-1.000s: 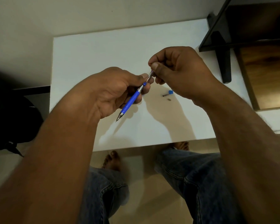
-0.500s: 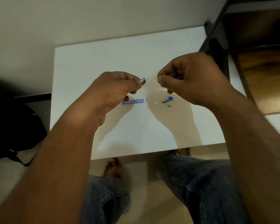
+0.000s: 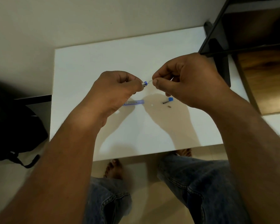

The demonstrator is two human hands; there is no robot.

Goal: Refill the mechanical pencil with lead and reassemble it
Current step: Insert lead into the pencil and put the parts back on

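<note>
White desk (image 3: 103, 62) fills the middle. Above it, the left hand (image 3: 118, 92) has its grip curled round the pencil (image 3: 145, 83), only the blue-and-silver end poking out to the right. The right hand (image 3: 189, 80), just across, pinches a thin lead (image 3: 150, 81) between thumb and forefinger, tip aimed at the pencil's end; whether they touch is too fine to tell. Flat on the desk below lies a blue lead case (image 3: 134, 102). Right of it sits a blue cap (image 3: 168, 100) with a dark stem, a tiny brownish piece (image 3: 169, 106) just nearer.

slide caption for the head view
Right hand pinches a lead beside the pencil held in the left hand.
</note>
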